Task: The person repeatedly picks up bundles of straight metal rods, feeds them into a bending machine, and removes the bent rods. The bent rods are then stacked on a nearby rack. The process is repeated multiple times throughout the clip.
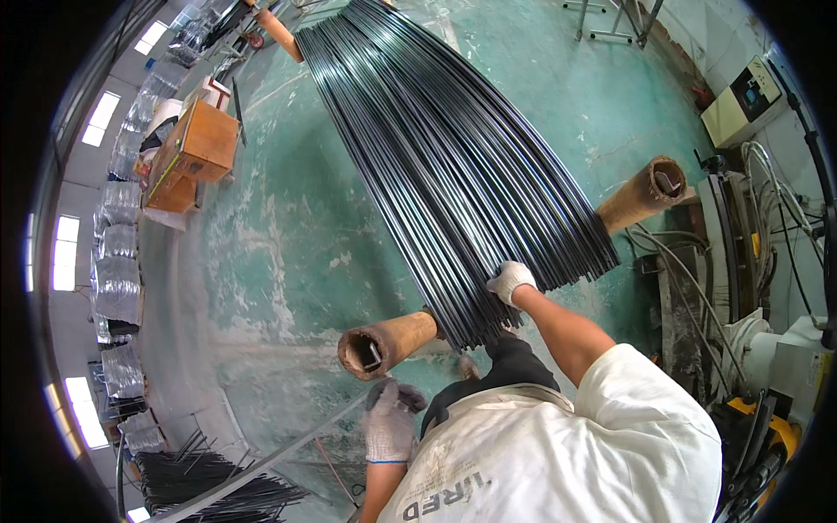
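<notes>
- Across two rusty brown tubes lies a broad sheaf of long dark metal rods (445,166), raised off the green-painted floor (288,244); the near tube (388,343) carries the rod ends closest to the person, and the far tube (643,193) sticks out from under the sheaf at the right. Held up this way, the rods can be reached from their ends without stooping to the floor (that is a judgement from the layout).
- The right hand (509,281), in a white work glove, rests on the near ends of the rods with its fingers curled down over a few of them; whether it clamps any one rod cannot be told.
- The left hand (390,424), in a grey-and-white glove, hangs low beside the body, just below the open mouth of the near tube, fingers loosely bent and apparently holding nothing. A long pale bar (261,466) runs slantwise along the floor just beside it.
- At the lower left another heap of dark rods (205,488) lies on the floor, well apart from the sheaf.
- Along the left wall stands a row of silvery, foil-wrapped bundles (118,288), stacked one after another.
- An orange-brown wooden box (193,152) sits near them, tilted, with a green strip along one edge.
- At the upper right a cream control box (745,100) with a dark panel stands by grey cables (767,187).
</notes>
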A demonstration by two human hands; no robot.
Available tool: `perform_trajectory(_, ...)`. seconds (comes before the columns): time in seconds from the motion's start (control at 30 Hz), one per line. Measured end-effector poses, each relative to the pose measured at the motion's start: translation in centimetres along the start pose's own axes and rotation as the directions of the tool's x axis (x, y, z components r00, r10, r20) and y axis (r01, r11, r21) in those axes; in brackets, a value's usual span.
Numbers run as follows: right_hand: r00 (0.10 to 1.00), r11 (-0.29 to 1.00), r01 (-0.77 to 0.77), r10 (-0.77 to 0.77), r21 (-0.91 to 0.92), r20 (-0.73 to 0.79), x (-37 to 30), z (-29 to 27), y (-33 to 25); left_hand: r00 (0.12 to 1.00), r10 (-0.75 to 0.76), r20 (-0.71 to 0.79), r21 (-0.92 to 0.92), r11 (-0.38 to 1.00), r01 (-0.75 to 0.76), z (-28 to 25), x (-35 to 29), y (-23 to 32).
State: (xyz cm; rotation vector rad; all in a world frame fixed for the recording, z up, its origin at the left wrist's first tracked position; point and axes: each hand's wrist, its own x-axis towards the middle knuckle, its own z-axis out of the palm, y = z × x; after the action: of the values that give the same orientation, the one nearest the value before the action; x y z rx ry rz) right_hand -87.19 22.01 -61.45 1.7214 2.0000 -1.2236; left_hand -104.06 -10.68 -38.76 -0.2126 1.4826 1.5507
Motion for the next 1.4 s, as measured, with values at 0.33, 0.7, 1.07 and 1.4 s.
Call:
perform_trajectory(0.33,0.981,0.741,-0.073,-0.066,0.668,0.180,-1.4,-3.2,2.6,1.000,0.020,-0.010,0.271,0.962,-0.017,4.7,1.1,0.5)
perform_trajectory(0.7,0.986,1.000,0.002,-0.007,-0.029,-0.164,-3.9,3.2,-1.1,0.956,-0.089,0.279,0.523,0.849,-0.073,5.3,-2.1,-1.1)
perform_trajectory(1.07,0.986,0.942,0.104,-0.055,0.318,-0.160,-8.1,2.5,-0.4,0.920,-0.171,0.354,0.477,0.879,-0.020,-1.9,-4.2,-6.6)
perform_trajectory(1.4,0.979,0.978,-0.177,0.187,0.114,-0.086,-43.1,6.2,18.9,0.699,-0.318,0.640,0.357,0.929,0.097,4.9,8.0,-14.1)
